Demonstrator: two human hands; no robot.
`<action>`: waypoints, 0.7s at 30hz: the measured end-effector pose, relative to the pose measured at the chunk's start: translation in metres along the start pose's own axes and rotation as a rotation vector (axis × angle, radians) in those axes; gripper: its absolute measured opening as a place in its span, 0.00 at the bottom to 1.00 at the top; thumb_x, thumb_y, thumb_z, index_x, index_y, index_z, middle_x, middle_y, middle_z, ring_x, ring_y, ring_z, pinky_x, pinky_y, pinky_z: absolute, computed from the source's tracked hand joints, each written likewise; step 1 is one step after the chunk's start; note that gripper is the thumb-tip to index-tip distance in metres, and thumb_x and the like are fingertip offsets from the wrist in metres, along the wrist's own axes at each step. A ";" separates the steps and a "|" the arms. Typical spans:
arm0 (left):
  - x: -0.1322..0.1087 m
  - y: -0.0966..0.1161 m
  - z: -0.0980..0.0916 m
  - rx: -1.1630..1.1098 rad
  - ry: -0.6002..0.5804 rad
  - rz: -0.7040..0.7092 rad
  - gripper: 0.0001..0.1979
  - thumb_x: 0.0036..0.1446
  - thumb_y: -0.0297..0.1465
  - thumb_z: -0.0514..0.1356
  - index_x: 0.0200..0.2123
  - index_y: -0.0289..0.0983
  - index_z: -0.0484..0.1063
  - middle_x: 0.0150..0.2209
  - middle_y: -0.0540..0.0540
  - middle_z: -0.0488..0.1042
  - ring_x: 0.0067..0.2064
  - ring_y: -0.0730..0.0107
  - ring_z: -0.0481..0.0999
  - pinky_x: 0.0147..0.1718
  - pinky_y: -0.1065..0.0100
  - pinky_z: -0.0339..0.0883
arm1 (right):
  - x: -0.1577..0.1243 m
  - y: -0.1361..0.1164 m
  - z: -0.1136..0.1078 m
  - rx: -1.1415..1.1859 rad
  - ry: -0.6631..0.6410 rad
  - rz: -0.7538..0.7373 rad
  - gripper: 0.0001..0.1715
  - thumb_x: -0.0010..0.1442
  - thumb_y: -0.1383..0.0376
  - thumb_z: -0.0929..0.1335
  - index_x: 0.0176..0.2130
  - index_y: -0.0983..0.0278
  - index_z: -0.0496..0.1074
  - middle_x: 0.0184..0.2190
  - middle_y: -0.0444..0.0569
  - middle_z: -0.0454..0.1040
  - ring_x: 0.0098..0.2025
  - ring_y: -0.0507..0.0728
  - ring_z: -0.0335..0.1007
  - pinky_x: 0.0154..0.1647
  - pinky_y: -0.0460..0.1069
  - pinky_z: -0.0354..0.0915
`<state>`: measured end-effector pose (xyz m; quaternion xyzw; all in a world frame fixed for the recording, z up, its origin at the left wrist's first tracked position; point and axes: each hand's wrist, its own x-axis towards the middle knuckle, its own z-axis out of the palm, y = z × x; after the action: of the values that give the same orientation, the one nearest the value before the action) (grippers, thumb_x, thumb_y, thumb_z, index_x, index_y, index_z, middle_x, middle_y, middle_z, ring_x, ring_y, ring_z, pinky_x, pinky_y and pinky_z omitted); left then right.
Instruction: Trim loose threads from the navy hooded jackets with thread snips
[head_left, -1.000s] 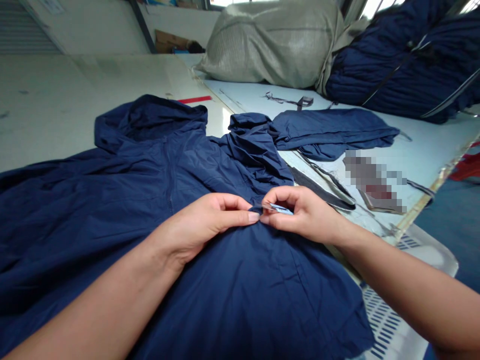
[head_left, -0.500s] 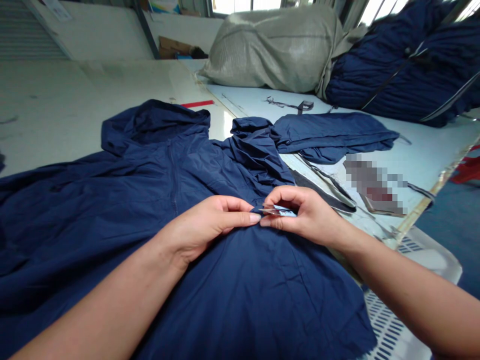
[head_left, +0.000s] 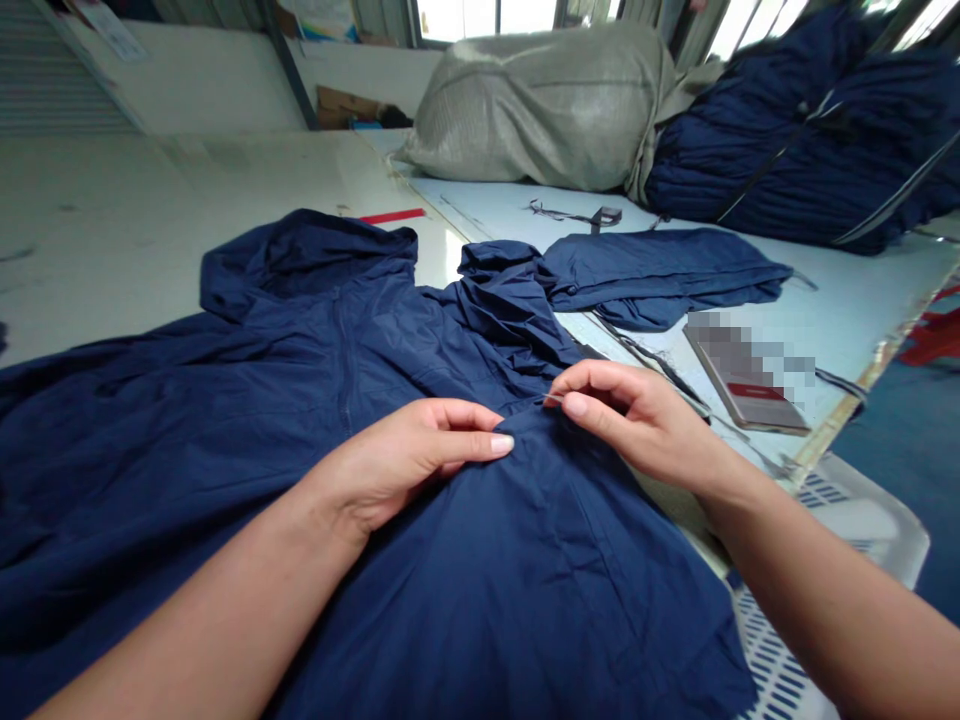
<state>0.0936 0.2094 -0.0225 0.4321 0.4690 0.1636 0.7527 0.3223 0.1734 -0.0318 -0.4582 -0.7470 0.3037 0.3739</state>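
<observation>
A navy blue hooded jacket (head_left: 480, 560) with a front zip is spread over the table and hangs over its near edge. My left hand (head_left: 427, 445) is closed in a pinch on a fold of the jacket's cloth, thumb on top. To its right and slightly higher, my right hand (head_left: 630, 415) is closed around what looks like small thread snips. Only a thin pale tip shows at those fingertips, close to the raised fold; the rest is hidden by the hand.
Folded navy cloth (head_left: 667, 270) and a phone-like flat item (head_left: 757, 400), partly blurred out, lie on the table's right side. Behind stand a grey woven sack (head_left: 540, 110) and a tied navy bundle (head_left: 802, 150). A white plastic basket (head_left: 787, 650) is below the edge.
My right hand has moved a little right and up, away from my left, and turned so the snips are mostly hidden. My left hand keeps its pinch on the cloth.
</observation>
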 end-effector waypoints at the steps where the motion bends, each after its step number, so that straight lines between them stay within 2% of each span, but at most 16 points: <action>1: 0.000 0.000 0.000 0.002 0.002 0.001 0.10 0.43 0.30 0.73 0.32 0.37 0.81 0.26 0.49 0.79 0.24 0.76 0.75 0.25 0.77 0.67 | -0.001 -0.001 0.000 -0.025 0.006 -0.008 0.14 0.66 0.57 0.66 0.39 0.65 0.74 0.35 0.49 0.77 0.34 0.53 0.71 0.34 0.46 0.65; 6: 0.003 -0.002 -0.001 0.009 0.010 -0.009 0.12 0.43 0.30 0.73 0.34 0.37 0.82 0.29 0.48 0.81 0.26 0.76 0.75 0.27 0.76 0.68 | -0.001 -0.003 0.001 -0.075 0.024 -0.116 0.11 0.60 0.60 0.72 0.40 0.65 0.76 0.36 0.49 0.79 0.33 0.53 0.72 0.33 0.46 0.66; 11: 0.002 -0.001 -0.002 0.027 0.028 -0.004 0.13 0.41 0.30 0.74 0.34 0.37 0.82 0.28 0.48 0.80 0.25 0.76 0.74 0.26 0.77 0.66 | 0.000 0.001 0.001 -0.145 0.020 -0.220 0.10 0.57 0.61 0.74 0.38 0.63 0.78 0.31 0.48 0.80 0.27 0.51 0.70 0.27 0.45 0.64; 21: 0.003 -0.001 -0.002 0.054 0.018 -0.007 0.14 0.40 0.32 0.74 0.33 0.36 0.82 0.26 0.49 0.79 0.24 0.77 0.72 0.24 0.77 0.63 | 0.000 0.005 0.001 -0.167 -0.006 -0.266 0.10 0.58 0.62 0.74 0.40 0.65 0.79 0.34 0.49 0.81 0.32 0.52 0.74 0.31 0.45 0.67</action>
<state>0.0932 0.2118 -0.0252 0.4491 0.4816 0.1520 0.7370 0.3238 0.1754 -0.0363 -0.3837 -0.8249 0.1895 0.3694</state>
